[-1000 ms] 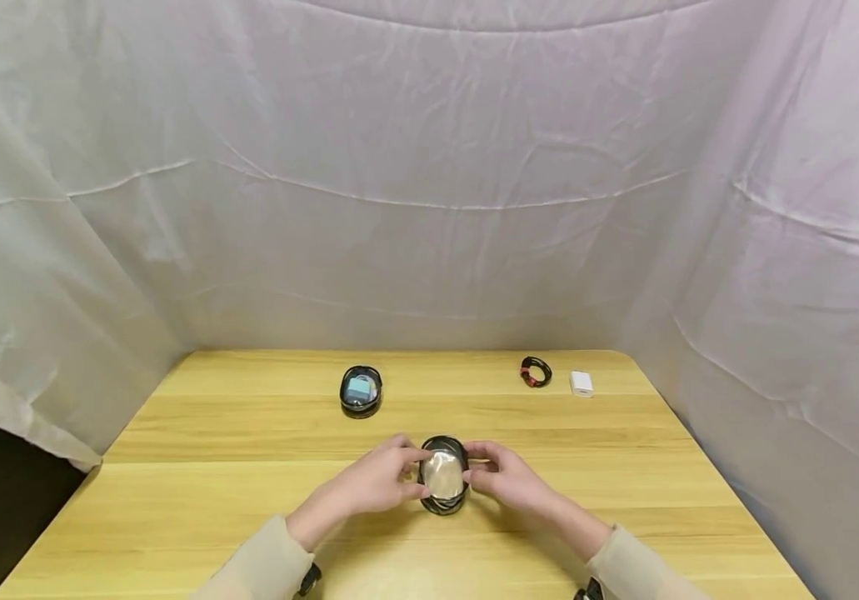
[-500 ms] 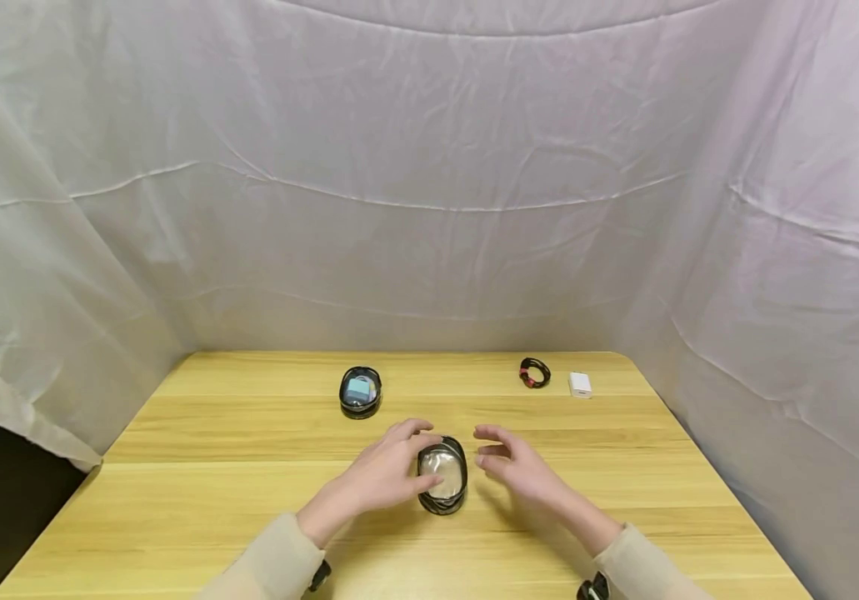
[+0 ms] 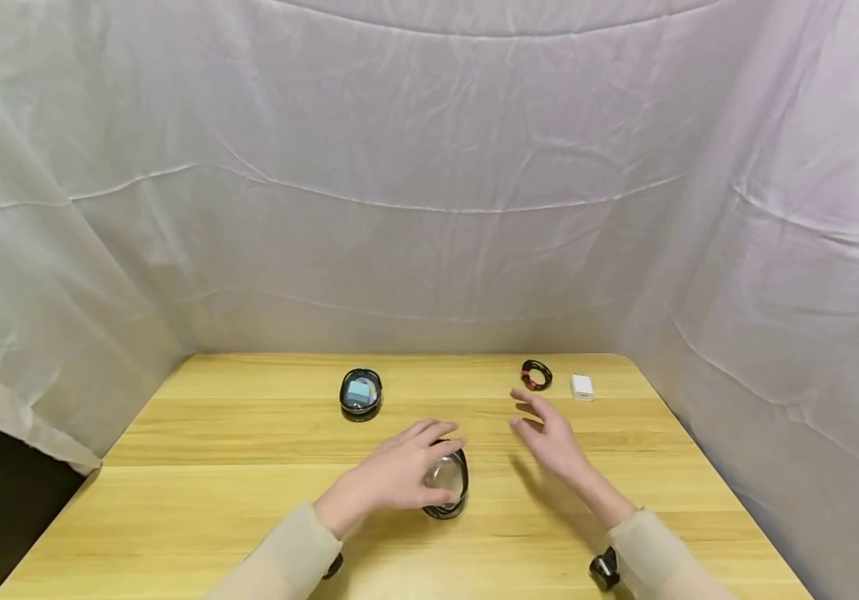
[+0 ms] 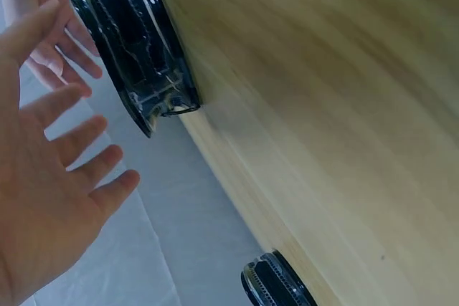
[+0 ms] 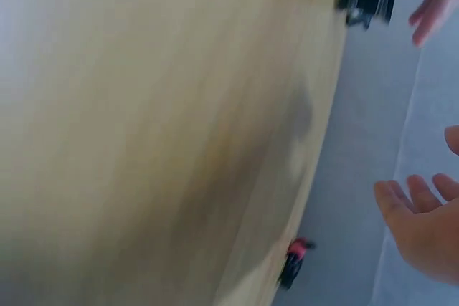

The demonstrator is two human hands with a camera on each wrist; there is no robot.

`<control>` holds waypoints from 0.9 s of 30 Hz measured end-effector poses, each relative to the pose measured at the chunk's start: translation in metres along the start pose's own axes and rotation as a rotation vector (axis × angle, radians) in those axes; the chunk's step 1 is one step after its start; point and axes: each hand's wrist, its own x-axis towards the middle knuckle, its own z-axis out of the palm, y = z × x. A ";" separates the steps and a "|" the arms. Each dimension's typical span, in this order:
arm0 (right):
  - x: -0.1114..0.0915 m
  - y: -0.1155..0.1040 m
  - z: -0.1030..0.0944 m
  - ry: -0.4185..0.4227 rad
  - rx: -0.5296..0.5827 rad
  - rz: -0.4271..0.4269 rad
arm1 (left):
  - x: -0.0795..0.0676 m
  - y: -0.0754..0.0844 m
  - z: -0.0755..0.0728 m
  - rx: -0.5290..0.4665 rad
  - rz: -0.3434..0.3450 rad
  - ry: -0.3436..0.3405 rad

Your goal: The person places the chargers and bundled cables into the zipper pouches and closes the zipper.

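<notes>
A round black pouch (image 3: 450,477) with a clear top and a zipped side sits at the front middle of the table. My left hand (image 3: 399,473) hovers over its left part, fingers spread and hiding some of the top; in the left wrist view those straight fingers (image 4: 86,141) hold nothing. To the right, my right hand (image 3: 555,437) is raised over the wood with relaxed fingers and nothing in it. Just beyond its fingertips in the head view lies a coiled black cable (image 3: 547,372) with a red tie, also visible in the right wrist view.
A white charger plug (image 3: 581,387) lies to the right of the cable. Another black pouch (image 3: 361,395), with light blue showing through its clear top, stands at the back left. Grey cloth (image 3: 429,258) hangs around the wooden table (image 3: 212,500) at the back and sides.
Both hands have let go of the front pouch's sides. My right hand has moved right and forward towards the cable; my left has shifted rightward over the pouch, which stayed in place.
</notes>
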 end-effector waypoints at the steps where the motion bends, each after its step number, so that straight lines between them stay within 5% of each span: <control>1: 0.003 0.004 -0.003 0.011 -0.010 0.003 | 0.000 -0.001 0.000 0.007 0.010 -0.014; 12: 0.036 0.046 -0.029 0.049 -0.128 0.059 | -0.003 -0.001 0.005 -0.005 0.049 -0.118; 27: 0.070 0.074 -0.051 -0.045 -0.374 0.096 | -0.012 0.003 0.011 -0.067 0.119 -0.060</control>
